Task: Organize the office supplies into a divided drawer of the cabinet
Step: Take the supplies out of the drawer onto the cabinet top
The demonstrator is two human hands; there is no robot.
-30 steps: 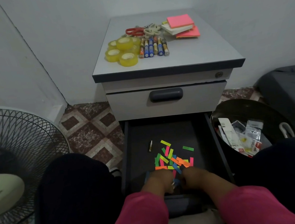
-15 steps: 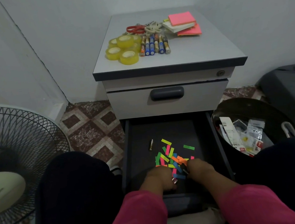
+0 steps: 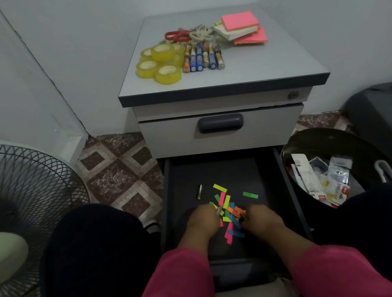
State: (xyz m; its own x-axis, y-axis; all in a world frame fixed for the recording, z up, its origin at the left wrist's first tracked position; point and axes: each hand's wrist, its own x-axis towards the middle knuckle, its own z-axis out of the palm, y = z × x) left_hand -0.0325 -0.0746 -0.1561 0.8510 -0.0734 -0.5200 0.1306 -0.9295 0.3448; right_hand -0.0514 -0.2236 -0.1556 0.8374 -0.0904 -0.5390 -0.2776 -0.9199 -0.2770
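I look down into the open bottom drawer [image 3: 265, 164] of the cabinet [image 3: 278, 64]. Both hands are inside it, over a heap of small coloured paper flags [image 3: 230, 212] lying on the dark drawer floor. My left hand [image 3: 200, 223] is at the left edge of the heap with fingers curled down; something thin seems to stick out from its fingertips, but the picture is too dark here, so I cannot tell what it holds, or if it holds anything. My right hand [image 3: 260, 219] is at the right edge, fingers also curled, and it seems to pinch an orange flag, but I cannot tell for sure. One green flag [image 3: 250, 195] lies apart on the right side, and a single battery [image 3: 199, 192] lies apart on the left side, behind the heap.

On the cabinet top, well apart from the hands, stand the yellow tape rolls [image 3: 158, 62], a row of batteries [image 3: 202, 57] just beside them, red scissors [image 3: 176, 36] behind, and pink sticky note pads [image 3: 242, 28] on the right. The upper drawer [image 3: 222, 131] is closed.
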